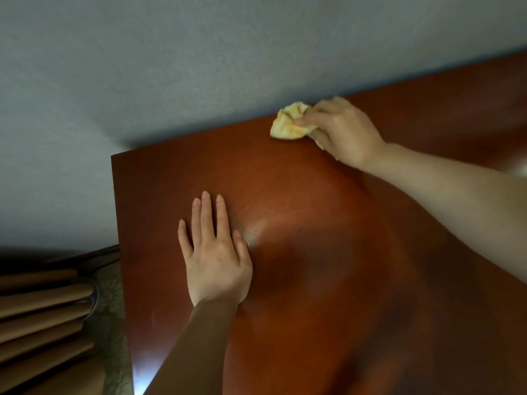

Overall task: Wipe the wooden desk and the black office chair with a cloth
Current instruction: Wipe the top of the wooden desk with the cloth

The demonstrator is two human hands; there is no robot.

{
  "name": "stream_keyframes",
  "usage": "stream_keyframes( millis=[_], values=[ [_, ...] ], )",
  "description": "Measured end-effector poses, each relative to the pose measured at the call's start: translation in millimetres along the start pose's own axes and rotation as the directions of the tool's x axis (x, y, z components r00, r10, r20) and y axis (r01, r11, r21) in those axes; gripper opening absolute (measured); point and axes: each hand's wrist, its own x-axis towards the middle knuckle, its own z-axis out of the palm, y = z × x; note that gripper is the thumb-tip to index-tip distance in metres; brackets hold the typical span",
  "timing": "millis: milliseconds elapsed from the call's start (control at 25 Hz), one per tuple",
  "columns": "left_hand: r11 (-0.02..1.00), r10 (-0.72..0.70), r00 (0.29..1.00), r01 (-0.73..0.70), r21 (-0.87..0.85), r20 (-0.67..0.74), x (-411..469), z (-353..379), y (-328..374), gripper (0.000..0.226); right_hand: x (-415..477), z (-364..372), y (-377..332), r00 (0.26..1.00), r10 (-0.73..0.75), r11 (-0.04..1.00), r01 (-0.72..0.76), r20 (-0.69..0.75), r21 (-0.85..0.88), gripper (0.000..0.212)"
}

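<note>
From the head view, my right hand pinches a crumpled pale yellow cloth at the far edge of the glossy reddish-brown wooden surface, upper right of centre; the cloth bunches out left of my fingers. My left hand lies flat, fingers spread, at lower centre, well apart from the cloth.

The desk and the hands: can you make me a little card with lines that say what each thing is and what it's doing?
desk: reddish-brown wooden top, shiny, pushed up against the wall
cloth: yellow, bunched up, on the desk near its back edge
right hand: grips the cloth, fingers curled round it
left hand: rests flat on the desk, fingers straight, holds nothing
wall: grey, behind the desk
curtain: brown folds, to the left of the desk
</note>
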Motion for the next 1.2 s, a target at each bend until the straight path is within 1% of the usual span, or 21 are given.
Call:
stream_keyframes(
  millis=[80,160,240,280,360,480,640,720,760,840,920,960,1000,1040,1120,1200],
  values=[
    [1.000,0.006,1.000,-0.006,-0.003,-0.005,0,0,0,0.061,17,4,8,0.993,0.106,0.993,-0.108,-0.045,-0.039,0.030],
    [1.000,0.006,1.000,-0.006,-0.010,-0.010,0,1,-1,0.061,26,10,8,0.972,0.212,0.976,-0.217,-0.105,-0.035,0.031],
    [1.000,0.004,1.000,-0.004,-0.011,-0.009,0,1,-1,0.061,25,15,4,0.955,0.260,0.963,-0.267,-0.145,-0.029,0.032],
    [1.000,0.003,1.000,-0.003,-0.009,-0.007,0,1,0,0.061,21,15,3,0.957,0.249,0.966,-0.256,-0.149,-0.028,0.032],
    [1.000,0.001,1.000,-0.001,-0.001,-0.007,-1,1,-1,0.061,5,12,2,0.979,0.163,0.986,-0.165,-0.126,-0.007,0.031],
    [1.000,0.002,1.000,-0.002,-0.001,-0.007,0,1,-1,0.061,-37,3,-7,0.996,-0.015,0.998,0.021,-0.087,0.064,0.033],
    [1.000,0.004,1.000,-0.004,-0.001,0.003,0,0,0,0.062,-98,-6,-27,0.971,-0.237,0.963,0.236,-0.004,0.128,0.033],
    [1.000,0.005,1.000,-0.005,0.003,0.009,0,-1,0,0.062,-127,-9,-36,0.926,-0.374,0.918,0.362,0.049,0.160,0.027],
    [1.000,0.004,1.000,-0.004,0.004,0.009,-1,-1,0,0.062,-139,-10,-41,0.889,-0.452,0.883,0.433,0.076,0.180,0.022],
    [1.000,0.003,1.000,-0.003,0.002,0.003,0,-1,0,0.062,-153,-13,-48,0.783,-0.609,0.790,0.586,0.125,0.179,0.016],
    [1.000,0.002,1.000,-0.002,0.001,0.001,0,-1,1,0.061,-144,-16,-45,0.676,-0.717,0.696,0.706,0.172,0.129,0.020],
    [1.000,0.003,1.000,-0.003,0.001,0.002,0,-1,1,0.061,-132,-17,-42,0.654,-0.735,0.675,0.730,0.179,0.104,0.025],
    [1.000,0.003,1.000,-0.003,0.001,0.004,0,-1,1,0.061,-118,-17,-37,0.669,-0.724,0.687,0.721,0.165,0.092,0.027],
    [1.000,0.003,1.000,-0.003,0.000,0.006,0,-1,1,0.061,-102,-16,-32,0.719,-0.682,0.731,0.676,0.129,0.094,0.026],
    [1.000,0.002,1.000,-0.002,0.000,0.008,0,-1,1,0.061,-72,-11,-28,0.841,-0.534,0.845,0.528,0.084,0.085,0.020],
    [1.000,0.002,1.000,-0.002,-0.001,0.010,0,-1,1,0.061,-45,-2,-30,0.925,-0.374,0.927,0.372,0.068,0.042,0.028]
  ],
)
